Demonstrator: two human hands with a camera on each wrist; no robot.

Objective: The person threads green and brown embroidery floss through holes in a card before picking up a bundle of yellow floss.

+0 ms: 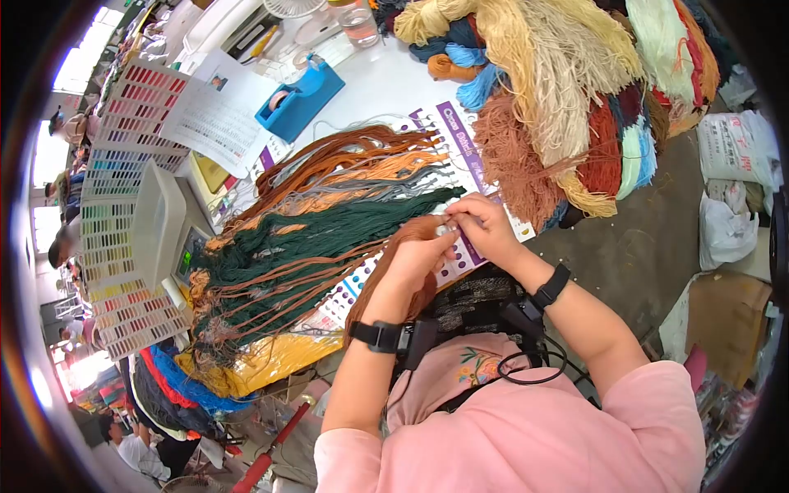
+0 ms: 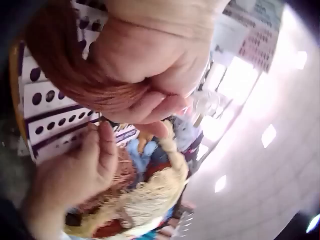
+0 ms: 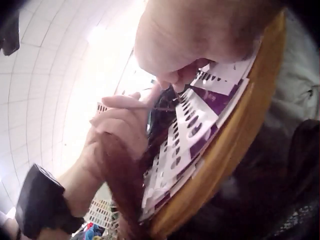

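Observation:
My left hand (image 1: 417,256) grips a thick skein of reddish-brown thread (image 1: 380,294), which loops over the hand and hangs toward the table's front edge. In the left wrist view that skein (image 2: 75,80) passes under the curled fingers. Close beside it, my right hand (image 1: 486,228) pinches at the thread's end by the punched holes of a white and purple card (image 1: 468,253). A thin brown strand (image 3: 165,108) stretches between both hands' fingertips in the right wrist view. Dark green thread (image 1: 329,234) lies across the card to the left of my hands.
Brown and orange threads (image 1: 329,160) lie farther up the card. A blue tape dispenser (image 1: 300,99) stands behind, and a large heap of cream yarn (image 1: 567,74) lies at the right. Left are a scale (image 1: 160,222) and a colour chart (image 1: 123,181).

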